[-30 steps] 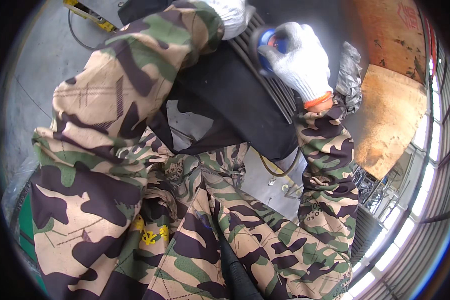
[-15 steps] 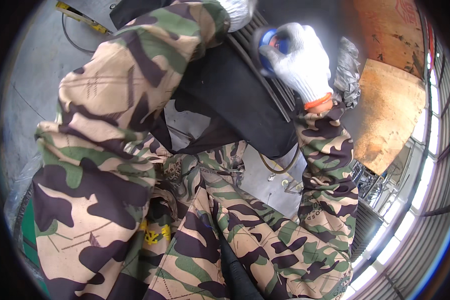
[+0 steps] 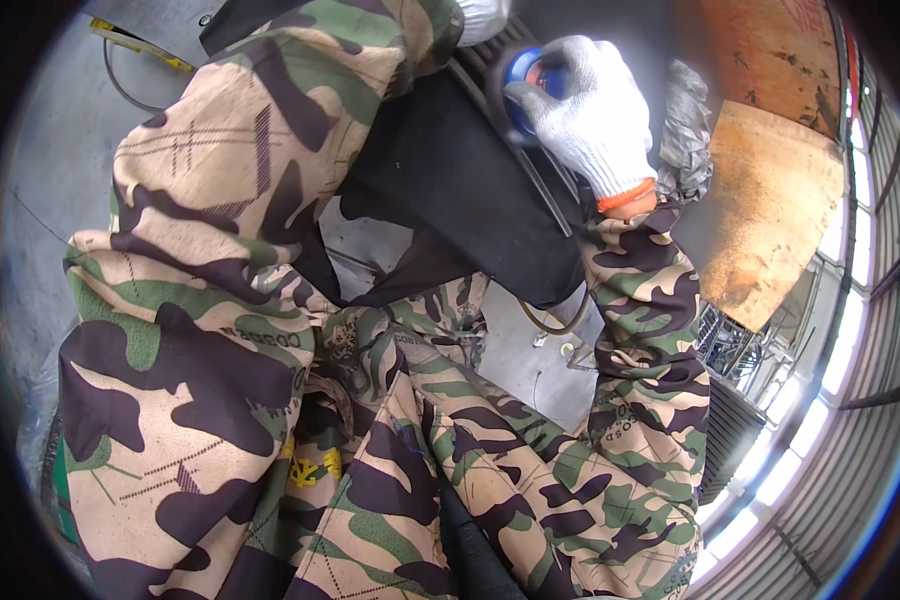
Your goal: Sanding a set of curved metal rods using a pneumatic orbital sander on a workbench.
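Observation:
My right hand (image 3: 592,115), in a white knit glove with grey fingers and an orange cuff edge, curls around a round blue object (image 3: 521,66) with a reddish middle. Its exact kind is unclear; it looks blurred. Below it lie several thin dark metal rods (image 3: 535,185), side by side over a black cloth (image 3: 440,190). At the top edge, my left hand (image 3: 483,18) shows only as a piece of white glove beside the rods' far part. The picture's edge cuts off its fingers. Both my sleeves are camouflage cloth.
Crumpled silvery wrapping (image 3: 686,135) lies right of my right hand. Beyond it are a tan board (image 3: 770,210) and a reddish-brown board (image 3: 770,60). A yellow tool with a cable (image 3: 145,45) rests at upper left on the grey floor (image 3: 60,160). A hose loop (image 3: 560,325) hangs below the cloth.
The whole view has shifted slightly. My right hand, with the round blue object, is a little further left and up in the picture. The left glove shows less.

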Demonstrator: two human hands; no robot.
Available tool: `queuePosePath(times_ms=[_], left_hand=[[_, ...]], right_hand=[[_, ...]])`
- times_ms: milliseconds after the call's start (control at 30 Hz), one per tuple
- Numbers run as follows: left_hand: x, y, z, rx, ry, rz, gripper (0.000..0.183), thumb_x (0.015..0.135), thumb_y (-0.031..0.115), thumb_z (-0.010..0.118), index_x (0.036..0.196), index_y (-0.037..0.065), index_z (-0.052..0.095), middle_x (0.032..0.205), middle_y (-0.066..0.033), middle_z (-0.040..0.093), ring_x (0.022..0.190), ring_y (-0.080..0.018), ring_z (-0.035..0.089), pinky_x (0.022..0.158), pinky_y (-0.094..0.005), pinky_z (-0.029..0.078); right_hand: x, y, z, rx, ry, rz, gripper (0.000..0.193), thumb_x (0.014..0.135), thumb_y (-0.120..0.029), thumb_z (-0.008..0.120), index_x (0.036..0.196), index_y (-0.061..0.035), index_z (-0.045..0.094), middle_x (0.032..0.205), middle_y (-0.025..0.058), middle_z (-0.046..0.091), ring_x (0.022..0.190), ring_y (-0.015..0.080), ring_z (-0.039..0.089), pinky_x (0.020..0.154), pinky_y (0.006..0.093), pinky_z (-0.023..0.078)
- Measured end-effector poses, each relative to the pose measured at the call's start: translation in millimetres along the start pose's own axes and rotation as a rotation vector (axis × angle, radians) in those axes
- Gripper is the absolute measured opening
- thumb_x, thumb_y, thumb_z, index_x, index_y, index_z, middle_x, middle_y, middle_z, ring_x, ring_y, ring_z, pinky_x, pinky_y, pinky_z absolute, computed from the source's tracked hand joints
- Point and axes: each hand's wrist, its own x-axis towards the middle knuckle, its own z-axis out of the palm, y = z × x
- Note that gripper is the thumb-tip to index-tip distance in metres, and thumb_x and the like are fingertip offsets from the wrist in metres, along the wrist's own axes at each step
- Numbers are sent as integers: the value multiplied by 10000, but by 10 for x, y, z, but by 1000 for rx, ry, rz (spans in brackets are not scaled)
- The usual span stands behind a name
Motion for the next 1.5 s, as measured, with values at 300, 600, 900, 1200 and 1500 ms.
queuePosePath(times_ms=[300, 600, 900, 1200, 1500], left_hand=[[-239, -92, -337, -81, 32, 313, 430, 917, 317, 644, 1215, 15, 710, 1279, -172, 664, 1291, -371, 550, 1102, -584, 370], [-61, 50, -40, 8, 172, 120, 388, 926, 261, 604, 1161, -42, 665, 1182, -229, 653, 1275, -411, 547, 1151, -601, 344], [-56, 92, 28, 13, 215, 61, 364, 920, 252, 619, 1142, -28, 687, 1187, -231, 686, 1219, -406, 603, 1129, -599, 361], [-84, 85, -47, 32, 201, 45, 316, 926, 260, 623, 1086, -4, 691, 1063, -186, 695, 1115, -347, 634, 1094, -539, 369], [-35, 82, -34, 133, 245, 53, 275, 930, 279, 637, 1038, 41, 722, 997, -148, 715, 1041, -326, 664, 1072, -529, 398]], right_hand=[[-25, 95, 14, 26, -51, 5, 390, 764, -381, 858, 1022, -145, 687, 1004, 121, 648, 939, 350, 672, 801, 467, 565], [-48, -18, -67, -15, -13, -29, 343, 755, -333, 879, 984, -154, 697, 952, 87, 695, 851, 313, 702, 774, 417, 581], [-296, 262, -20, 7, -20, 26, 374, 763, -380, 853, 1010, -141, 704, 964, 124, 666, 895, 344, 686, 782, 456, 571], [-463, 320, -61, 28, -33, 25, 367, 760, -342, 865, 1020, -144, 700, 973, 108, 664, 928, 336, 679, 813, 445, 562], [-703, 504, -108, 7, -81, 104, 363, 783, -379, 847, 1042, -170, 699, 1017, 107, 658, 988, 344, 672, 846, 451, 563]])
